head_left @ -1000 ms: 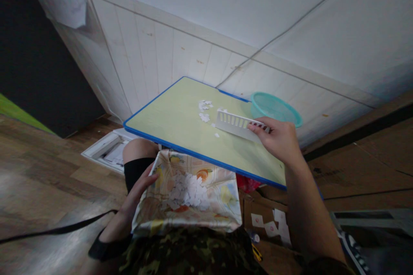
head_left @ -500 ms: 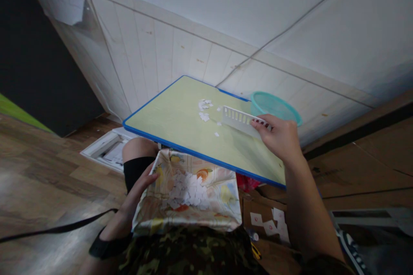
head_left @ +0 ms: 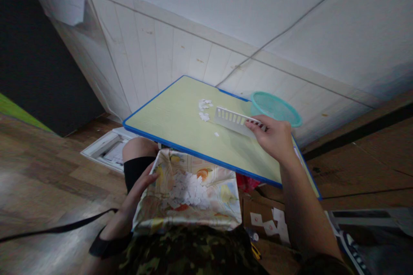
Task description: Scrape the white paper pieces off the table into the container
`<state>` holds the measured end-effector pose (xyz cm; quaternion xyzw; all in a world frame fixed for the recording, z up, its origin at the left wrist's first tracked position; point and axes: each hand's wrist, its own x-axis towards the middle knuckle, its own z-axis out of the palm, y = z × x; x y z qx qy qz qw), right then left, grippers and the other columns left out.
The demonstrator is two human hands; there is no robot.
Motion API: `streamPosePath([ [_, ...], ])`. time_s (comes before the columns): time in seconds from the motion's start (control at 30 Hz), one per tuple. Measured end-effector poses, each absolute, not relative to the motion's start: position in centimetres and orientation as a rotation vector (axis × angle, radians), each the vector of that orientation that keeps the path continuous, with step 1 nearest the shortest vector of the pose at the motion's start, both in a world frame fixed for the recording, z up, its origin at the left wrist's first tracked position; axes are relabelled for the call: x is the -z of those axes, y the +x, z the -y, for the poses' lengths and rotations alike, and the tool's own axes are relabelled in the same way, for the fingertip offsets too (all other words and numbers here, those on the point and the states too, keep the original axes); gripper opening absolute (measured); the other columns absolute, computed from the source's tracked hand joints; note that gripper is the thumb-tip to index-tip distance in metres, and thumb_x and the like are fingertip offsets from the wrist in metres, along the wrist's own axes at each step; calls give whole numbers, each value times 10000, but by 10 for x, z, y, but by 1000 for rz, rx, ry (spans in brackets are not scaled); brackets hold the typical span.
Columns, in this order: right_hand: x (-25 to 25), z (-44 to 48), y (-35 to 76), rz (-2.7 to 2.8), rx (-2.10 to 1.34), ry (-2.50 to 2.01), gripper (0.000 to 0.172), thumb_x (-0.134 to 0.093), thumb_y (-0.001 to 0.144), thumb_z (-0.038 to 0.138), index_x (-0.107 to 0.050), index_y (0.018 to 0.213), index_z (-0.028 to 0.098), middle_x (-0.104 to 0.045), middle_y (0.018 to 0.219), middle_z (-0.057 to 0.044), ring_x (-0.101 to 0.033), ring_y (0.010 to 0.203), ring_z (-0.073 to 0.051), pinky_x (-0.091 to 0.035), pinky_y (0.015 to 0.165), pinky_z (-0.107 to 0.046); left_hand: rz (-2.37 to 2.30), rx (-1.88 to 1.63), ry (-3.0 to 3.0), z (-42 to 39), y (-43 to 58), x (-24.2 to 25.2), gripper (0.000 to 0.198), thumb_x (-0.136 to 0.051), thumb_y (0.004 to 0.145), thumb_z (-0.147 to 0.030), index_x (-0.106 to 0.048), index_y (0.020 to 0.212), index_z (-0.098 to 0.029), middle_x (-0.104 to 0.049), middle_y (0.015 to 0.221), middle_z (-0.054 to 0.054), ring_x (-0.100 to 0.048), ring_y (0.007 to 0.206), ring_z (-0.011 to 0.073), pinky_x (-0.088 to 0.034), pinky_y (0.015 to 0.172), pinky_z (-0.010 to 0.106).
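A white slotted plastic scraper-like strip (head_left: 231, 121) is gripped at its right end by my right hand (head_left: 272, 135), its long edge down near the yellow tabletop (head_left: 171, 107) with blue edging. Left of the strip lie small white paper scraps (head_left: 204, 116), and one lone scrap (head_left: 217, 134) sits nearer the front. On my lap stands a box lined with fruit-patterned cloth (head_left: 226, 191), a heap of white paper pieces (head_left: 190, 190) inside it. My left hand (head_left: 146, 180) holds the box's left rim, thumb over the edge; its other fingers are hidden.
A turquoise plastic basin (head_left: 275, 107) stands at the table's back right, against the white panelled wall (head_left: 155, 43). Below on the right, printed cards (head_left: 271, 225) lie on cardboard. A white tray-like frame (head_left: 105, 148) is on the wooden floor at left.
My right hand has moved the slotted strip a little to the left across the tabletop, now covering scraps that showed beside it. My left hand and the box have stayed put.
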<state>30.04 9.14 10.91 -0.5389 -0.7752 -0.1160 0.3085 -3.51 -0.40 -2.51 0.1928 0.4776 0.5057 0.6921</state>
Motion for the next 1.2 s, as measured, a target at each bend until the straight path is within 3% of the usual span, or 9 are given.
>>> streamPosePath([
  [0.17, -104, -104, 282, 2099, 233, -1352, 200, -613, 917, 336, -762, 960, 209, -775, 886, -45, -661, 647, -172, -437, 632, -278, -1060, -1107, 374, 8, -32, 16, 810, -697, 778, -403, -435, 1533, -266, -763, 1248, 58, -622, 1237, 395, -511, 1011, 482],
  [0.53, -120, -94, 289, 2118, 133, -1353, 190, -657, 891, 342, -777, 922, 197, -745, 754, -29, -624, 589, -147, -407, 571, -254, -1060, -1046, 413, 12, -37, 16, 842, -685, 802, -452, -364, 1566, -302, -714, 1336, 70, -640, 1216, 394, -541, 970, 489],
  [0.73, -121, -89, 304, 2165, 91, -1380, 223, -651, 897, 375, -779, 941, 198, -740, 726, -25, -606, 556, -138, -406, 548, -252, -1125, -1040, 469, 14, -41, 23, 761, -646, 854, -423, -374, 1556, -311, -679, 1391, 37, -583, 1298, 353, -551, 966, 440],
  [0.9, -121, -74, 324, 2097, 118, -1449, 245, -672, 882, 407, -783, 934, 195, -746, 723, -30, -607, 541, -141, -418, 531, -258, -1016, -1066, 511, 16, -41, 27, 678, -615, 890, -428, -413, 1531, -344, -591, 1493, -17, -485, 1394, 312, -447, 1094, 403],
  [1.03, -114, -64, 328, 2069, 149, -1410, 218, -676, 883, 387, -783, 916, 199, -766, 772, -42, -643, 570, -152, -454, 543, -258, -1118, -1092, 547, 17, -40, 24, 660, -613, 888, -398, -449, 1516, -276, -525, 1552, -15, -378, 1464, 292, -395, 1138, 375],
  [1.2, -111, -52, 330, 2078, 77, -1378, 180, -682, 883, 359, -779, 899, 209, -783, 833, -47, -686, 627, -169, -494, 559, -256, -1075, -1083, 523, 17, -41, 29, 654, -609, 890, -408, -441, 1517, -326, -533, 1545, -33, -398, 1454, 283, -402, 1133, 383],
])
